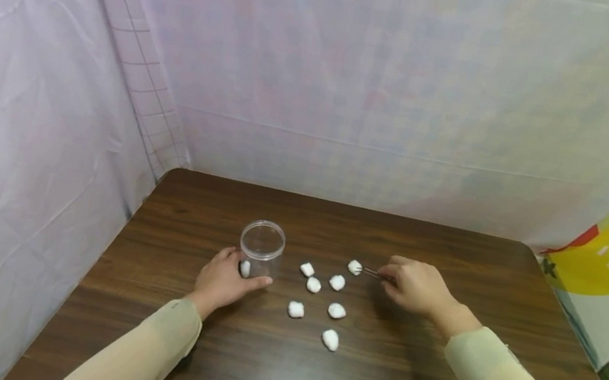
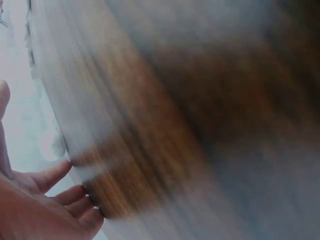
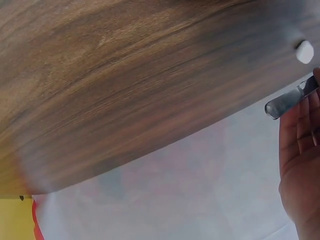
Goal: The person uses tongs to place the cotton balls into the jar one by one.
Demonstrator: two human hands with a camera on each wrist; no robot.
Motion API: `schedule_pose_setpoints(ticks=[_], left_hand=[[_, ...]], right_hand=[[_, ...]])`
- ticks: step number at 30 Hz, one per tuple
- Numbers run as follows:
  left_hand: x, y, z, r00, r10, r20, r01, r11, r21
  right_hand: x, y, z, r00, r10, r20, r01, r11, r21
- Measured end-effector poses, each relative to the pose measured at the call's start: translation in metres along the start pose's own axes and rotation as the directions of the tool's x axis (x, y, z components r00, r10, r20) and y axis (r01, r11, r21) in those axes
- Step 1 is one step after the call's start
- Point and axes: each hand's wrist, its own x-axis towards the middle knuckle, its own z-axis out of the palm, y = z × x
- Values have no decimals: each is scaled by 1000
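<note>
On the left of the table, my left hand (image 1: 223, 280) holds a clear round jar (image 1: 263, 240), thumb along its near side and fingers round its left. A white cotton ball (image 1: 245, 268) shows low inside the jar. My right hand (image 1: 415, 286) grips a small metal fork (image 1: 372, 272), whose tines reach a cotton ball (image 1: 355, 267) at the far right of the loose group. Past the fingers, the flat end of the fork's handle (image 3: 282, 104) sticks out in the right wrist view. The left wrist view shows the left fingers (image 2: 77, 200) partly bent.
Several more cotton balls lie between the hands, among them one near the front (image 1: 330, 340) and one nearer the jar (image 1: 295, 309). The brown wooden table (image 1: 181, 363) meets white curtains (image 1: 356, 92) at its back and left. A yellow printed shape (image 1: 605, 257) is at the right.
</note>
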Motion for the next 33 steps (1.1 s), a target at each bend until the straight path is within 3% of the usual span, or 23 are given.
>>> schedule_pose_setpoints(ticks=[33], left_hand=[[1, -1, 1, 1000, -5, -4, 5, 1000, 10]], right_hand=[[11, 1, 15, 999, 3, 47, -1, 999, -52]])
